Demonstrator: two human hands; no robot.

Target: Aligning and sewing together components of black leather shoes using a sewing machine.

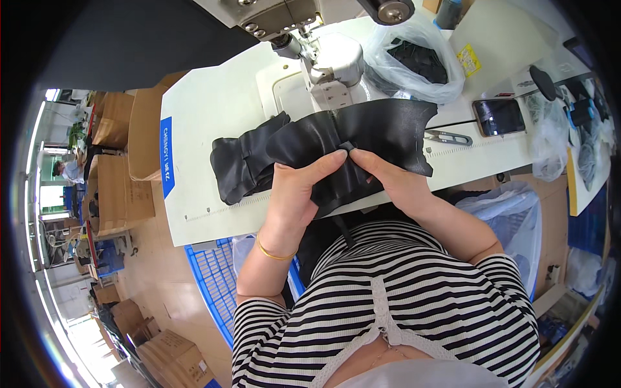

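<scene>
A black leather-like piece (381, 126) lies across the front of a sewing machine (333, 68), its left part bunched in folds. My left hand (301, 187) grips its middle with the thumb on top and the fingers underneath. Close beside it, my right hand (391, 178) holds the same piece, also thumb on top. Both thumb tips nearly meet at a small dark tab (348, 146) on a seam. Most of my fingers are hidden beneath the material. The machine's needle area stands just beyond the piece's far edge.
Thread snips (449, 138) and a phone (498, 118) lie to the right on the white table (194, 136). A clear bag (414, 61) of black pieces stands behind them. Blue baskets (213, 275) flank me below the table edge. Cardboard boxes (123, 194) stand at the left.
</scene>
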